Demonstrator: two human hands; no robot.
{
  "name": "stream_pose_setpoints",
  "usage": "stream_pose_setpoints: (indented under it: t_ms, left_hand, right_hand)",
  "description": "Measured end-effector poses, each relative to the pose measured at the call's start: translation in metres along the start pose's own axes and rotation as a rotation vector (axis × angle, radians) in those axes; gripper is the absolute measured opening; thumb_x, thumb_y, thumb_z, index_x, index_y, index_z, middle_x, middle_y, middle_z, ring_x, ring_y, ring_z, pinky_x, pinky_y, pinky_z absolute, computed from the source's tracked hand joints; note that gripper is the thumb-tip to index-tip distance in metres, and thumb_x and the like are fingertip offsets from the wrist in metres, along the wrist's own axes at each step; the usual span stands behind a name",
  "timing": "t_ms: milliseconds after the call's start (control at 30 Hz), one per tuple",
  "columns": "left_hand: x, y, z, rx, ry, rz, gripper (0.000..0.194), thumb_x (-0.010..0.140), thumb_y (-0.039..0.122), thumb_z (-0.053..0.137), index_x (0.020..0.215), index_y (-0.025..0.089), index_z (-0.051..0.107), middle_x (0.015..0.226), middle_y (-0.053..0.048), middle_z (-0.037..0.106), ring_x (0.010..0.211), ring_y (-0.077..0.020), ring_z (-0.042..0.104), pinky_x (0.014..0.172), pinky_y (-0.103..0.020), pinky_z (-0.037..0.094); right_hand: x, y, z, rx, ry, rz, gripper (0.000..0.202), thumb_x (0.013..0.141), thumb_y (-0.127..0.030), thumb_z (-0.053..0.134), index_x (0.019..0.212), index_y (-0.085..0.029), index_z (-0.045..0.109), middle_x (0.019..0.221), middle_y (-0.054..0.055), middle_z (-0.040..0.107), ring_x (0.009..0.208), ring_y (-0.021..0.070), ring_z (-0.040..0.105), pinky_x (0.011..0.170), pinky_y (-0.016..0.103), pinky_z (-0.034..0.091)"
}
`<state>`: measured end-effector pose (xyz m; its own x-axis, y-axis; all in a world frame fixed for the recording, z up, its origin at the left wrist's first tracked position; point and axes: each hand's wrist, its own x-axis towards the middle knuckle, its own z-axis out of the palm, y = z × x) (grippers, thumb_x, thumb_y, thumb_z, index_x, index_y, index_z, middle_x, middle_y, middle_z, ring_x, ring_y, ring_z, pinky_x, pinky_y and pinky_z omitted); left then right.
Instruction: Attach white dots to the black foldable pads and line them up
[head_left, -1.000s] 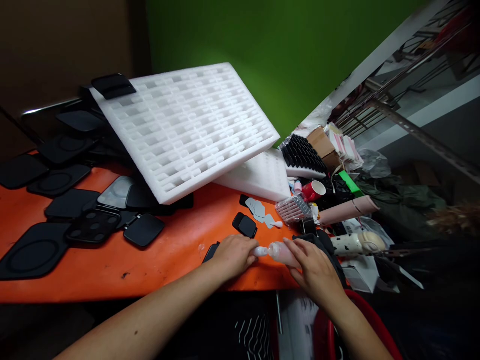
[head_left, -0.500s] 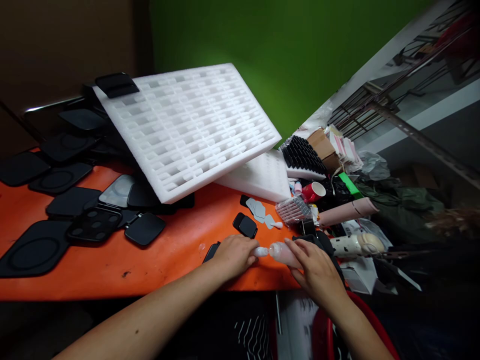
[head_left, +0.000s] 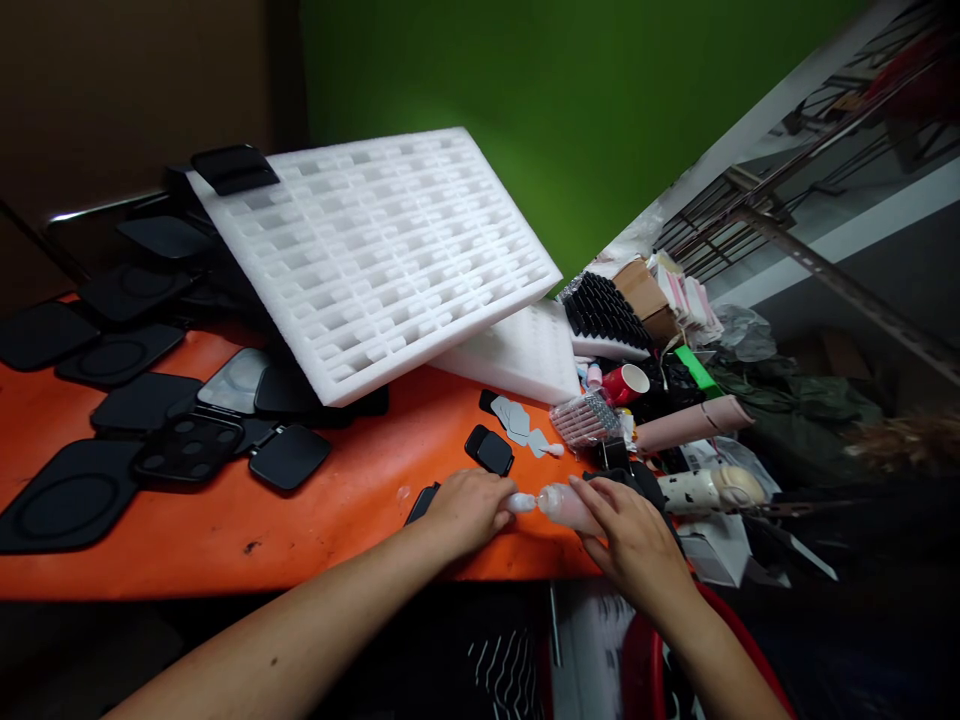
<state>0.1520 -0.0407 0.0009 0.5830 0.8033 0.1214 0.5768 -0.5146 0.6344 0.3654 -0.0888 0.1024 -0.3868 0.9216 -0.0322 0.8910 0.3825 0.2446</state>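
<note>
My left hand (head_left: 471, 508) is closed around a small whitish bottle (head_left: 520, 503), its tip pointing right. My right hand (head_left: 624, 525) grips a larger translucent pinkish bottle (head_left: 568, 508), lying nearly level with its neck facing left. The two bottle ends meet or almost meet; I cannot tell whether they touch. Beyond my left hand lies a small black hinged piece (head_left: 490, 450). Another dark piece (head_left: 422, 503) shows partly behind my left wrist. Thin grey plates (head_left: 513, 419) rest farther back, with a small white cap-like piece (head_left: 553, 450) beside them.
A large white foam tray (head_left: 405, 255) with slots leans across the table's back. Black flat pads and folding stands (head_left: 289, 458) crowd the left of the orange tabletop (head_left: 337, 540). At right are a red cup (head_left: 625, 384), a pink roll (head_left: 694, 424) and a patterned tumbler (head_left: 701, 490).
Both hands keep the bottles end to end in nearly the same place. The view has shifted very slightly; nothing else visibly moves.
</note>
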Motion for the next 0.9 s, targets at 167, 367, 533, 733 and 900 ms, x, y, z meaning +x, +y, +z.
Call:
stream_pose_setpoints:
  t_ms: [167,367,533,733,900]
  left_hand:
    - [0.0006,0.0003,-0.0001,0.003,-0.015,-0.014,0.011,0.074,0.031,0.059,0.083,0.025,0.055,0.08,0.001,0.063,0.076,-0.0195,0.055,0.063,-0.029,0.038]
    - [0.0009,0.002,-0.0029,0.003,-0.028,-0.023,0.01,0.074,0.029,0.059,0.081,0.024,0.055,0.08,0.0,0.063,0.077,-0.0193,0.056,0.063,-0.028,0.038]
    - [0.0008,0.0023,-0.0032,0.003,-0.032,-0.023,0.01,0.074,0.03,0.059,0.081,0.024,0.055,0.079,0.0,0.063,0.076,-0.0197,0.056,0.064,-0.029,0.038]
    - [0.001,0.0024,-0.0044,-0.001,-0.046,-0.023,0.01,0.074,0.031,0.057,0.082,0.025,0.055,0.081,0.001,0.063,0.077,-0.0191,0.055,0.064,-0.028,0.038]
    - [0.0012,0.0038,-0.0054,0.005,-0.049,-0.031,0.008,0.076,0.03,0.056,0.082,0.025,0.055,0.079,0.001,0.062,0.076,-0.0183,0.055,0.063,-0.028,0.037]
  right_hand:
    - [-0.0004,-0.0002,-0.0009,-0.004,-0.002,0.005,0.061,0.073,-0.017,0.054,0.131,-0.028,0.038,0.117,0.007,0.05,0.104,0.0226,0.047,0.087,0.037,0.039]
    - [0.0001,-0.0017,-0.0037,-0.012,0.006,0.007,0.059,0.073,-0.016,0.054,0.129,-0.027,0.04,0.118,0.008,0.05,0.106,0.0233,0.047,0.088,0.038,0.039]
    - [0.0,-0.0013,-0.0033,-0.013,-0.002,0.006,0.058,0.073,-0.018,0.055,0.129,-0.027,0.041,0.117,0.008,0.05,0.105,0.0233,0.047,0.088,0.038,0.039]
    - [0.0017,-0.0038,-0.0084,0.007,-0.01,0.016,0.06,0.072,-0.016,0.055,0.129,-0.028,0.042,0.117,0.007,0.05,0.105,0.0225,0.047,0.089,0.037,0.038]
    - [0.0014,-0.004,-0.0094,0.008,0.01,0.009,0.06,0.072,-0.015,0.055,0.128,-0.028,0.042,0.116,0.008,0.051,0.104,0.0231,0.047,0.089,0.038,0.038]
